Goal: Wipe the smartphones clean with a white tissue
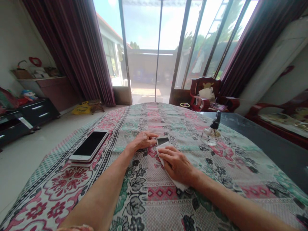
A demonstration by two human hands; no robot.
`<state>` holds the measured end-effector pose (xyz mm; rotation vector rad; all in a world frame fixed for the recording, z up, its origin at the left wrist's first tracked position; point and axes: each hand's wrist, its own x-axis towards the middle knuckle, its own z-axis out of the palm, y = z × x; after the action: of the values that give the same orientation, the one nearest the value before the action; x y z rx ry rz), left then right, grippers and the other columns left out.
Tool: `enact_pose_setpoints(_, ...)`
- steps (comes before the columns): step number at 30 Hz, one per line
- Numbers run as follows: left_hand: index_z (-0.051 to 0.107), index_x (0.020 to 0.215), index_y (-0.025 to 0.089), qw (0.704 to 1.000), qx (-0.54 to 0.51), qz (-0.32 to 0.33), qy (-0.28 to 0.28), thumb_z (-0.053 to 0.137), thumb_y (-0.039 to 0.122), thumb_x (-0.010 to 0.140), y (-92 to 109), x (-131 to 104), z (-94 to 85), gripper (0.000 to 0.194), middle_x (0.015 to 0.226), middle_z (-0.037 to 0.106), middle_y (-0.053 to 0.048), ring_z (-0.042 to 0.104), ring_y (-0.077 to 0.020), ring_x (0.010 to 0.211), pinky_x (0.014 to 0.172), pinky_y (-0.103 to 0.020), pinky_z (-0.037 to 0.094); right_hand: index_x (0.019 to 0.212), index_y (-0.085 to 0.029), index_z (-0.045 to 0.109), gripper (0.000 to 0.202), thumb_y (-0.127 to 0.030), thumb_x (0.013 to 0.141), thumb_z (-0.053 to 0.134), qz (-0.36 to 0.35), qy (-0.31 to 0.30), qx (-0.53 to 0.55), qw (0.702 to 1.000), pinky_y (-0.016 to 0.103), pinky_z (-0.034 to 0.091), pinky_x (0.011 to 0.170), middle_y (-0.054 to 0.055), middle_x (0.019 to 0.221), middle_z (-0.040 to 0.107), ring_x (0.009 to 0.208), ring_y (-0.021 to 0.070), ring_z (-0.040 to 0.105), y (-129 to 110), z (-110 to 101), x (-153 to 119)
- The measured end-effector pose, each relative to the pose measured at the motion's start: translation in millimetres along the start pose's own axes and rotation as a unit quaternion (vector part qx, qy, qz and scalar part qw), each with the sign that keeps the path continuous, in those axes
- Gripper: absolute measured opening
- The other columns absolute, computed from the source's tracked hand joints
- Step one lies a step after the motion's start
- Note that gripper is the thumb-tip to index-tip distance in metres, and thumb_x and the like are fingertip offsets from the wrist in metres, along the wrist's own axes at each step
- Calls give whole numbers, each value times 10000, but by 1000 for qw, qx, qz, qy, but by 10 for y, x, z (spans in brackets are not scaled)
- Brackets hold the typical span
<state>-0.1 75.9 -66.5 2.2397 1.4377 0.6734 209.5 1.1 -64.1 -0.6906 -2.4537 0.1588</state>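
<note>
A small phone with a dark screen (163, 140) lies on the patterned tablecloth (134, 195) at the middle. My left hand (143, 141) is at its left edge, fingers bent together against its side. My right hand (176, 163) presses a white cloth (179, 184) onto the phone's near part, fingers close together on top of it. The cloth hides the lower part of the phone and trails toward my right wrist. Farther left, a larger white-framed phone (90, 146) lies flat with its black screen up.
A clear spray bottle with a black nozzle (211, 133) stands on the right side of the table. Beyond the right edge is a dark surface (243, 128). A red wooden chair (207, 93) holding items stands by the glass doors, and a yellow bag (82, 108) lies on the floor.
</note>
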Motion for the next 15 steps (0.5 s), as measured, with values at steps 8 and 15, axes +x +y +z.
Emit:
enact_pose_setpoints(8,695,1066,194,1000,-8,-13,4,595,287,747,23,-16,-9,347,804,671,-25,550,-117,655,633,-218,444,980,-181,686,312,-109,773,464,63,13,-43,997,387,474,905,68,1098,659,1029,214,554,132,-69,-80)
enact_pose_setpoints(15,695,1067,183,999,-21,-25,-11,596,261,726,65,-24,-47,363,803,681,-25,549,-125,660,615,-216,432,976,-181,682,301,-117,806,442,37,-8,-40,998,386,475,905,67,1088,662,1028,213,549,-3,-104,-89)
